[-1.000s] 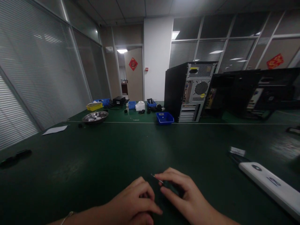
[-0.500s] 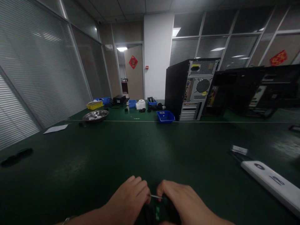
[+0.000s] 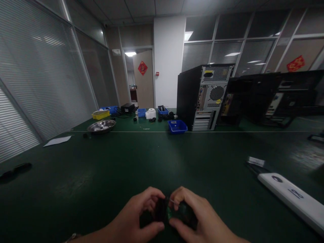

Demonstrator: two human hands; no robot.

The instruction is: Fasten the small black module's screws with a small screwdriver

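Observation:
At the bottom middle, my left hand [image 3: 138,216] curls round a black piece [image 3: 160,210], thumb below and fingers above. My right hand [image 3: 196,216] grips a small dark part with a green circuit board [image 3: 170,213] along its side, thumb under it. A thin metal strip or rod [image 3: 174,202] shows by the right fingertips; its kind is too blurred to tell. The black piece and the board part are side by side, and I cannot tell whether they are joined. Both hands are just above the green table [image 3: 136,165].
A white device [image 3: 291,192] with a dark cable lies at right. Beyond stand a blue tray [image 3: 178,127], a computer tower [image 3: 189,98], a metal bowl [image 3: 101,126] and a yellow basket [image 3: 101,115]. Sheets of paper [image 3: 57,141] and a black object [image 3: 16,171] are at left.
My left hand has turned and opened wider round the black piece, its thumb now showing below. My right thumb has come up into view, and the board part has tilted. The view shifted slightly.

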